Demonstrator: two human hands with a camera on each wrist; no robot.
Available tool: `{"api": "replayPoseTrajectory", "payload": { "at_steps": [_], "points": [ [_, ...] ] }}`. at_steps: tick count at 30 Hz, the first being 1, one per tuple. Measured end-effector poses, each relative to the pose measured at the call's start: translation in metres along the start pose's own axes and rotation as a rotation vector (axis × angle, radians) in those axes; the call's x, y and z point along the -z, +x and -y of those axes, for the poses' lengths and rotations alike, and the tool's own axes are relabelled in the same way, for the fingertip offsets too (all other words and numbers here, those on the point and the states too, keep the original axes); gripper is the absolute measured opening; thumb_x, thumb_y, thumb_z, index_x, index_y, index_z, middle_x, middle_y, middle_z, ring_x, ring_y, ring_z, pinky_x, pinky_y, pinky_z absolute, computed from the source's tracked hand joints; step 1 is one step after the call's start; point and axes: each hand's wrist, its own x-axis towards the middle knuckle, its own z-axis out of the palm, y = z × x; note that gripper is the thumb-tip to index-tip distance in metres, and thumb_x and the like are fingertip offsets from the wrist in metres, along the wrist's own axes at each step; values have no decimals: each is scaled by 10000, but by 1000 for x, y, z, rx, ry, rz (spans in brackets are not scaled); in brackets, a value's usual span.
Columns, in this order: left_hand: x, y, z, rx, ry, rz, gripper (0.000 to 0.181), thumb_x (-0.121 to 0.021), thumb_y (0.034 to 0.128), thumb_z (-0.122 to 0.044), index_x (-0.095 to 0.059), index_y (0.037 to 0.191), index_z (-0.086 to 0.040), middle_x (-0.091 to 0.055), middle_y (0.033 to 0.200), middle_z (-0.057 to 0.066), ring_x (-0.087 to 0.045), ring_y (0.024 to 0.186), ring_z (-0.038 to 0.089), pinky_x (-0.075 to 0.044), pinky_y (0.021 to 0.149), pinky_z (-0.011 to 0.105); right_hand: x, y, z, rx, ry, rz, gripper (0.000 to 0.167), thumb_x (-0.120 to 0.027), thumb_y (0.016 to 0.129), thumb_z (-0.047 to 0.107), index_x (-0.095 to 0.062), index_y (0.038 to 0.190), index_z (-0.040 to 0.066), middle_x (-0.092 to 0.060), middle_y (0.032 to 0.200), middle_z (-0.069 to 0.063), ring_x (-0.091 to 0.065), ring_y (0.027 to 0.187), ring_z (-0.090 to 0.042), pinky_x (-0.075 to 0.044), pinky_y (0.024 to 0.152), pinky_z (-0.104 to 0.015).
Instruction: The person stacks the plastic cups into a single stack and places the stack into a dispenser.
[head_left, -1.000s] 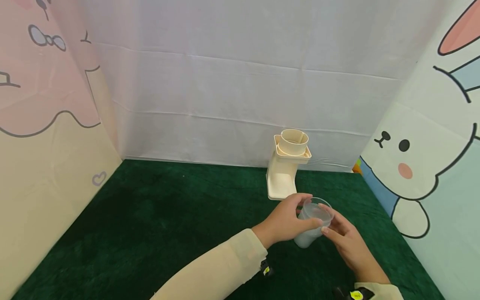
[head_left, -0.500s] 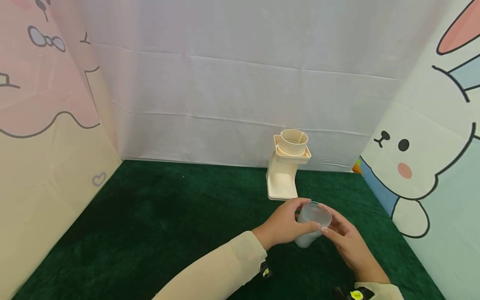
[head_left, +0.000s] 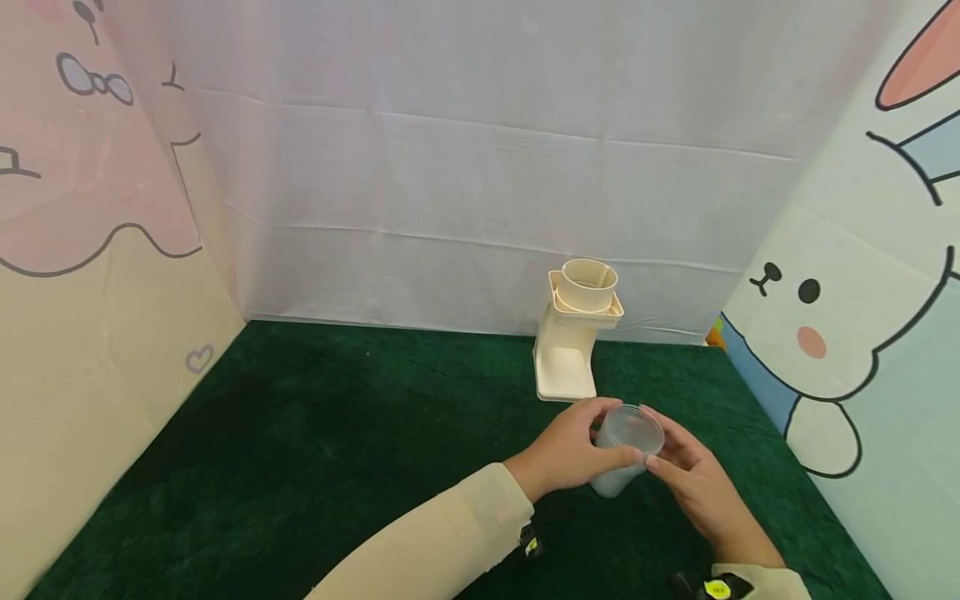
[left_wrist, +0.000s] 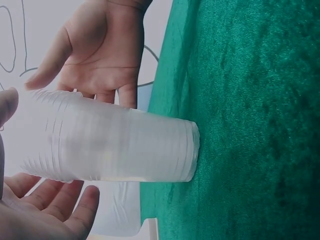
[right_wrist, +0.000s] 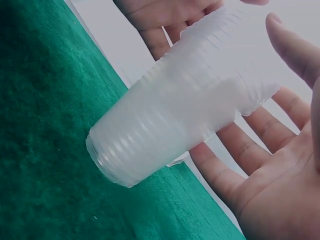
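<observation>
A stack of nested clear plastic cups (head_left: 628, 437) stands between both hands at the right of the green cloth, mouths up. My left hand (head_left: 570, 446) holds the rims from the left, thumb at the near side. From the right, my right hand (head_left: 693, 479) grips the same rims with thumb and fingers. Both wrist views show the ridged rims of the cup stack (left_wrist: 120, 145) bunched at the top and a narrower base. Whether that base touches the cloth, I cannot tell.
Behind the hands stands a cream plastic stand (head_left: 566, 358) with a round open collar (head_left: 587, 287) on top. Green velvety cloth (head_left: 337, 450) covers the table. A white curtain (head_left: 450, 183) hangs at the back, with printed cartoon panels on both sides.
A second ago the top cup's rim stood higher above the others. It has sunk down into the stack, and my left fingers moved slightly down with it.
</observation>
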Motion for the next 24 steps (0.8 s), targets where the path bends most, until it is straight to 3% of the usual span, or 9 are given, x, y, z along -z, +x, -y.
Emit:
{"api": "replayPoseTrajectory", "payload": {
  "at_steps": [6,13,19,24],
  "points": [
    [1,-2,-1,1,4,0,707,-744,939,-484,-455,1530,-224,-534,1390,-128,-559,1194,48,-527,933,279,0,1,2,-3,2,-4,533,-513,1067,9,-356,1577,26,-556,1423,132,-569,1230,-59,-503,946,-226],
    [-1,-9,2,-24,0,-32,739,-744,948,-455,-416,1559,-200,-522,1422,-110,-520,1256,35,-456,1089,340,0,-3,0,-19,-55,-45,578,-575,1033,-6,-355,1567,-1,-548,1424,154,-554,1250,-6,-512,930,-227],
    [-6,-16,8,9,-1,-64,780,-768,947,-386,-348,1591,-258,-485,1489,-78,-488,1351,111,-463,1087,349,-4,-8,-2,-4,-89,-108,611,-628,1001,-24,-375,1557,9,-571,1397,159,-561,1235,12,-520,906,-213],
    [-12,-20,15,8,-30,-78,684,-742,975,-334,-386,1554,-262,-493,1423,-98,-508,1289,68,-491,1040,295,-9,-8,-1,-6,-117,-175,594,-660,991,-9,-409,1529,-5,-585,1369,151,-591,1192,-16,-522,890,-197]
  ]
}}
